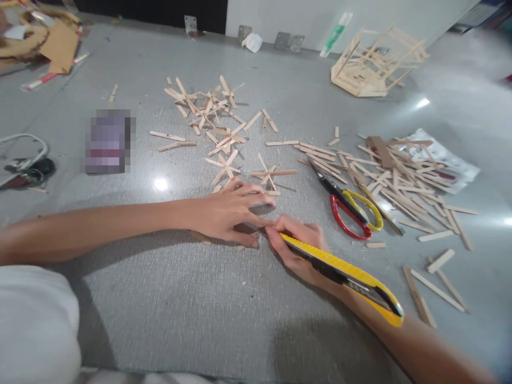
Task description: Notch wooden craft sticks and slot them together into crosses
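A yellow and black utility knife (336,266) lies in the grip of my right hand (294,242), its handle slanting back over my wrist and its tip end hidden by my fingers. My left hand (224,213) rests palm down on the table with the fingers spread. Its index fingertip meets the fingertips of my right hand. By my left thumb a small piece of wooden stick (241,247) shows; most of whatever is under the fingers is hidden. Just beyond my left hand are sticks crossed into star shapes, one star (269,173) lying near the middle finger.
Red and yellow handled scissors (352,210) lie right of my hands, beside a heap of wooden sticks (404,181). More crossed sticks (210,109) are piled farther back. A wooden stick frame (360,80) stands back right. A blurred purple item (107,141) is at left on the grey table (172,314).
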The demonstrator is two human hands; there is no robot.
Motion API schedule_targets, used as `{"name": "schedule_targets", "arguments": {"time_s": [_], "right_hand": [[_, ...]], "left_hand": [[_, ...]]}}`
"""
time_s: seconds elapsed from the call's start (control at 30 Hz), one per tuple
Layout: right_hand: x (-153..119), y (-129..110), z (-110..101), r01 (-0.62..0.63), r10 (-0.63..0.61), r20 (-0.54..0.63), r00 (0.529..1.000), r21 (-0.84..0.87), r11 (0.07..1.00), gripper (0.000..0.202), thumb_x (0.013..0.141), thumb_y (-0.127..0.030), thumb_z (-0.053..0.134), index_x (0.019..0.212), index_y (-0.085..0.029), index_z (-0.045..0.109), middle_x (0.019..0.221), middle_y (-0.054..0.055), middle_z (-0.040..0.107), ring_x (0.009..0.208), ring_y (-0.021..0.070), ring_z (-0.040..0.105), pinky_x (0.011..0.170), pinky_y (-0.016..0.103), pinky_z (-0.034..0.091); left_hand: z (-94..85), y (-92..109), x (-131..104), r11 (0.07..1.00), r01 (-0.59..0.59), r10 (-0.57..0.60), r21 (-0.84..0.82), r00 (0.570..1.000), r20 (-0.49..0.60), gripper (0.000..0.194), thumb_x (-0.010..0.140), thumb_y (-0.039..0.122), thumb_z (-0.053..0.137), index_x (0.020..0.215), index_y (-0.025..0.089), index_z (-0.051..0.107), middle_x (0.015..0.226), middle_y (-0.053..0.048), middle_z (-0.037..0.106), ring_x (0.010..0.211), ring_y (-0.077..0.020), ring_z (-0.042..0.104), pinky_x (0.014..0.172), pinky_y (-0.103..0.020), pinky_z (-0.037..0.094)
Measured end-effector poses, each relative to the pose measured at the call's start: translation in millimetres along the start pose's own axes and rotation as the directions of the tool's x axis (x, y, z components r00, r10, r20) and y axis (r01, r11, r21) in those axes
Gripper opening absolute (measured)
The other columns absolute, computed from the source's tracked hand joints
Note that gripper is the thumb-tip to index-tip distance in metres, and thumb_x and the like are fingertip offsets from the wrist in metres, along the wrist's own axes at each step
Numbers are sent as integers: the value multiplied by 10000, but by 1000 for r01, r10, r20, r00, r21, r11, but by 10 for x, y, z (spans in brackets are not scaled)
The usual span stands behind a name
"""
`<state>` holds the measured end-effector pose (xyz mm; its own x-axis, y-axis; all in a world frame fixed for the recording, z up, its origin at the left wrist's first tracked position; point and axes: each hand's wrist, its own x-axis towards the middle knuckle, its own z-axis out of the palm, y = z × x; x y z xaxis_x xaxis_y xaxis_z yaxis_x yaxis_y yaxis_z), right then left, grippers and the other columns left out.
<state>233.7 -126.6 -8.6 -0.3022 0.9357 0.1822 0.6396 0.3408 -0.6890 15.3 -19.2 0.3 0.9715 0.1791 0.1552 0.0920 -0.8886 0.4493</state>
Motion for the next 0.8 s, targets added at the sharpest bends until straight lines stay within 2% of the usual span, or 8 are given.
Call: {"name": "schedule_targets", "arguments": {"time_s": [0.23,0.53,0.8], "right_hand": [[-9,21,-5,-2,2,26,1000,3,1000,323,1025,-317,542,724,-244,449,561,-71,432,469,100,387,519,250,369],[-10,-4,-24,6,-6,16,1000,12,1000,330,1020,-322,538,710,-241,461,535,-69,489,441,91,438,502,245,363],[20,-62,-32,-97,94,29,995,140,985,354,1026,-360,535,700,-240,466,527,-63,593,439,96,516,531,243,408]], "left_hand": [[-31,-6,14,1000,18,-17,-5,999,51,353,999,551,588,1191,306,754,1494,-147,517,1394,-397,405,1047,-540,307],[-31,-5,10,1000,30,-29,-10,999,43,365,992,542,603,1257,320,723,1495,-145,525,1392,-392,406,1059,-533,292],[-15,-4,38,998,55,-54,-39,998,24,347,928,589,686,1138,327,774,1478,-120,537,1358,-395,432,1008,-510,318]]}}
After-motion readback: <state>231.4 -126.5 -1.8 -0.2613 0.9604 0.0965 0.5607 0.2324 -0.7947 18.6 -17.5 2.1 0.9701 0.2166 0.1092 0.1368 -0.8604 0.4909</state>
